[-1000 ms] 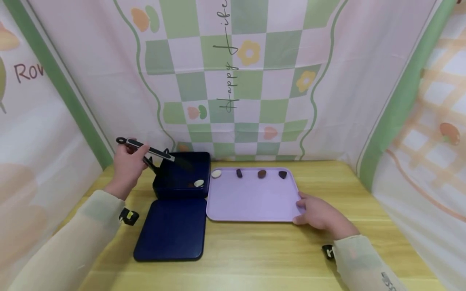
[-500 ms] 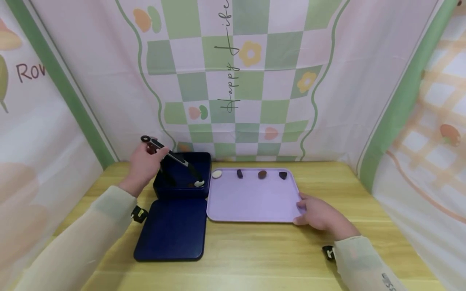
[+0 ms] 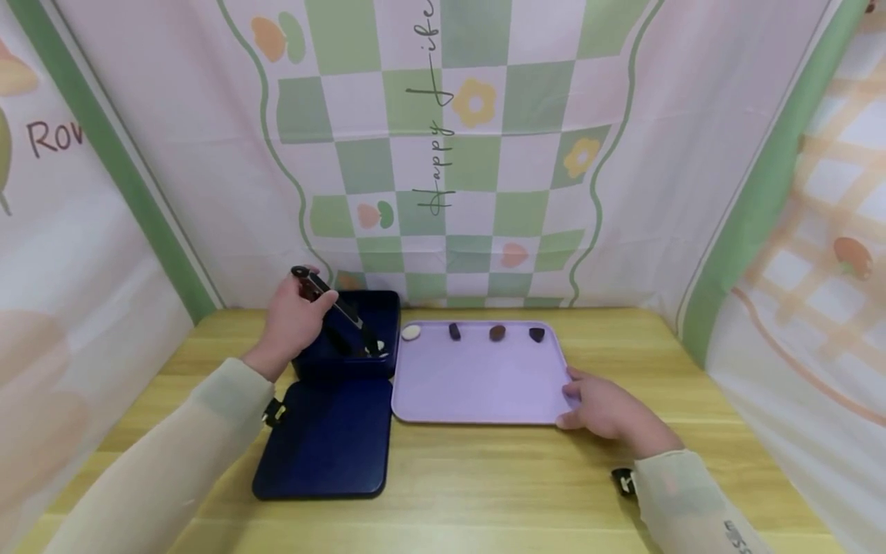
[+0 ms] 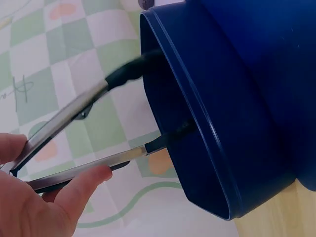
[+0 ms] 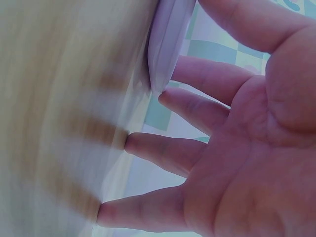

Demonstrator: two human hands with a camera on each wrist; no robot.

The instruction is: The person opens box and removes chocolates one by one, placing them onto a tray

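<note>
My left hand [image 3: 287, 319] grips black-and-silver tongs [image 4: 64, 117], whose two arms stand spread apart. Their dark tips reach inside a deep navy-blue box [image 3: 346, 371], right at a small white stone [image 3: 380, 346] that they partly cover. In the left wrist view the tips disappear past the box rim, so what lies between them is hidden. At the right end of a shallow lilac tray [image 3: 477, 377], my right hand [image 3: 609, 404] touches the edge with thumb and fingers. The right wrist view has its fingers [image 5: 168, 150] spread and fairly straight, some fingertips on the tabletop.
Along the tray's far edge lie a white stone [image 3: 411, 332], a dark oblong one [image 3: 454, 331], a brown one [image 3: 497, 332] and a black one [image 3: 537, 335]. A navy lid [image 3: 325, 438] lies flat before the box. Patterned cloth [image 3: 477, 215] hangs behind the table.
My left hand has moved right and carried the tongs lower into the box, down to the white stone. The right hand and the tray have stayed put.
</note>
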